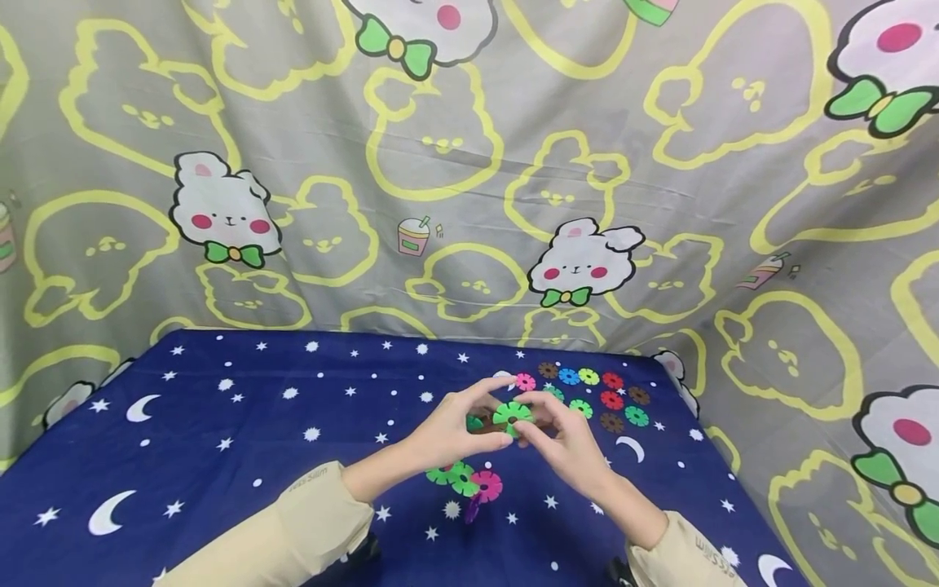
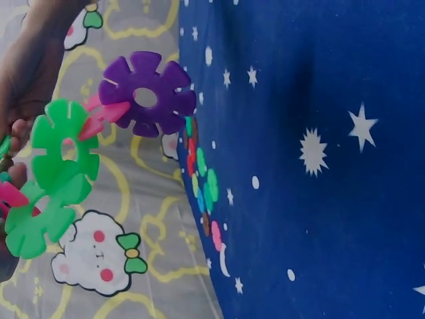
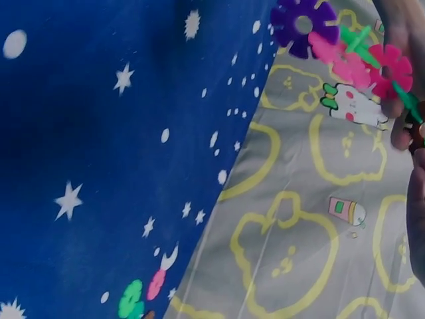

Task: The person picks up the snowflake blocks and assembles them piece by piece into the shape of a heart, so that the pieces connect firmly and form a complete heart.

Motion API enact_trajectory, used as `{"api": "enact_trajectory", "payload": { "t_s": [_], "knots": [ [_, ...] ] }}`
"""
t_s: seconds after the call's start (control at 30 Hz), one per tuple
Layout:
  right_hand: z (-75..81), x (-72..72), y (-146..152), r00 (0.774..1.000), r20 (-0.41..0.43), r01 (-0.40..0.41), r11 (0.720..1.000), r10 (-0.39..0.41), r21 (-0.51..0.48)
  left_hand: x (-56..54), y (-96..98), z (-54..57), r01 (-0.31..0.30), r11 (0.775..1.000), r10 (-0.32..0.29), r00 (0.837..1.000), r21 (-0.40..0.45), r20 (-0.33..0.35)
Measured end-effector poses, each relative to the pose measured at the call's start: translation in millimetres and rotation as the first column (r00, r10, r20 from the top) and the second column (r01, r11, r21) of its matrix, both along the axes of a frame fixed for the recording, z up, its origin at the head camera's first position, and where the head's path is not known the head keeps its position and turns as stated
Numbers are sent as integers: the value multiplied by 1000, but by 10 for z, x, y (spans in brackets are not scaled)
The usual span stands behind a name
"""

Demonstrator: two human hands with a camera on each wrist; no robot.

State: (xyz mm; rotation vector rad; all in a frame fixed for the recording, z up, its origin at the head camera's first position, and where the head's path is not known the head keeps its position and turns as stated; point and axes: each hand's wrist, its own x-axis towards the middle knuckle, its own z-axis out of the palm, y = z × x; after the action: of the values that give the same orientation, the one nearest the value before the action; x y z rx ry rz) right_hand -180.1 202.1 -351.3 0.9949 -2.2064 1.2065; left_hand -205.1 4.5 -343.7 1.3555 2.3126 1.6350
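Observation:
Both hands are raised over the table, holding a chain of interlocking plastic snowflake discs. My left hand [image 1: 451,428] grips it from the left, thumb and fingers curled round the upper discs. My right hand [image 1: 575,452] pinches a bright green disc [image 1: 504,410] at the top, its thumb over the front face. A brown disc [image 1: 500,428] shows behind, partly hidden by the fingers. From the hands the chain hangs down through more green discs [image 2: 46,156] and a pink disc [image 1: 490,484] to a purple disc [image 2: 174,113] at its free end.
Loose discs lie at the table's back right, among them a red disc [image 1: 612,379], a blue disc [image 1: 568,375] and a brown disc [image 1: 612,422]. A dark blue star-print cloth [image 1: 220,489] covers the table. A patterned grey curtain [image 1: 469,220] hangs behind it.

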Motion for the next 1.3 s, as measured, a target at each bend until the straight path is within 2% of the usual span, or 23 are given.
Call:
{"api": "enact_trajectory", "payload": {
  "t_s": [0.07, 0.13, 0.23, 0.33, 0.43, 0.5, 0.6, 0.67, 0.77, 0.9, 0.97, 1.07, 1.13, 1.23, 1.3],
  "knots": [
    [-18, -49, 63, 1000, 9, -5, 1000, 5, -15, -5, -4, -14, -17, 1000, 18, 1000, 11, -16],
    [-37, -118, 160, 1000, 22, 22, 999, -22, -29, -7, -20, -18, -37, 999, 37, 999, 16, -11],
    [-98, -251, 378, 984, 75, 160, 987, -159, -18, -14, -46, -15, -56, 998, 56, 998, 14, 21],
    [-192, -386, 645, 930, 141, 329, 940, -338, 85, -7, -63, 9, -51, 999, 51, 997, 1, 54],
    [-319, -498, 923, 869, 198, 402, 880, -454, 252, 0, -74, 26, -45, 999, 46, 997, -15, 69],
    [-404, -548, 1098, 841, 219, 399, 841, -494, 365, 3, -80, 25, -44, 999, 46, 996, -22, 72],
    [-523, -606, 1316, 812, 248, 356, 786, -528, 506, 5, -96, 24, -45, 999, 47, 996, -27, 78],
    [-583, -639, 1419, 793, 264, 329, 752, -549, 571, 6, -108, 21, -47, 999, 49, 995, -27, 82],
    [-647, -673, 1511, 760, 296, 301, 718, -578, 628, 1, -118, 9, -49, 998, 51, 996, -28, 78],
    [-707, -702, 1556, 742, 288, 286, 674, -605, 681, -7, -120, -18, -37, 999, 39, 997, -31, 64],
    [-727, -713, 1555, 741, 263, 289, 647, -618, 706, -7, -118, -24, -31, 999, 33, 997, -34, 63],
    [-749, -745, 1551, 732, 213, 305, 591, -647, 747, -2, -119, -24, -29, 999, 31, 997, -34, 70],
    [-760, -769, 1553, 728, 189, 312, 564, -659, 765, 2, -122, -19, -29, 999, 31, 997, -28, 70],
    [-776, -797, 1567, 722, 180, 304, 540, -668, 785, 7, -130, -13, -26, 999, 27, 997, -23, 68],
    [-785, -804, 1575, 710, 197, 296, 540, -676, 788, 11, -139, -8, -23, 999, 25, 997, -23, 68]
  ]
}}
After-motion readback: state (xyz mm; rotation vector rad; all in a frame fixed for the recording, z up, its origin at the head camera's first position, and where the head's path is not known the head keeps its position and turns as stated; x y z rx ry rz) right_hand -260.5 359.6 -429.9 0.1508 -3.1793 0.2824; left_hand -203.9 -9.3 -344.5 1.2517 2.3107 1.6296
